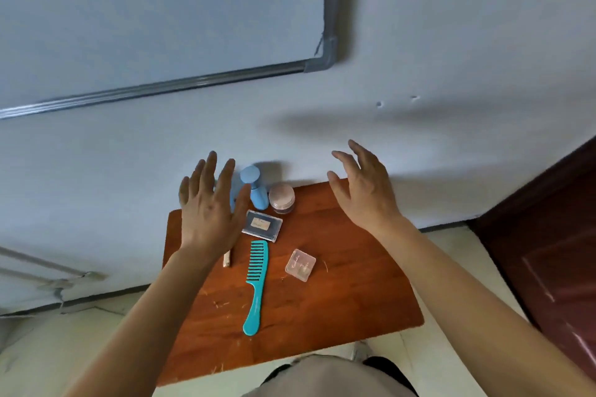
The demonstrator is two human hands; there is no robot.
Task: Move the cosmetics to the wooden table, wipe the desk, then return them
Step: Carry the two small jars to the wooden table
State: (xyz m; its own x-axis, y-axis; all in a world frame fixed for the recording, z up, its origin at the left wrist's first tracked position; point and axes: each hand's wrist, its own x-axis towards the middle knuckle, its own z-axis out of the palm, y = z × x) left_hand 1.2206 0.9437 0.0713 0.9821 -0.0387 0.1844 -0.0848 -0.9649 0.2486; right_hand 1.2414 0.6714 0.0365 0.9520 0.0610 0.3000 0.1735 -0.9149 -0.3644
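cosmetics (262, 225) on wooden table (338, 300) between left hand's (206, 219) and right hand's (364, 193) fingers (358, 155)

The left hand (209, 213) and right hand (364, 190) are hovering, fingers spread, over the far end of the wooden tabletop (338, 316). A blue bottle (256, 190), pink jar (282, 198), dark compact (262, 225), teal comb (256, 280), clear box (300, 265) and slim stick (227, 258) are sitting between and beneath them.

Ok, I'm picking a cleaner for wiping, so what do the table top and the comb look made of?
Table top: reddish-brown wood or veneer, slight sheen, faint grain, pale scratches. Comb: likely plastic, one even teal colour, moulded teeth, smooth finish.
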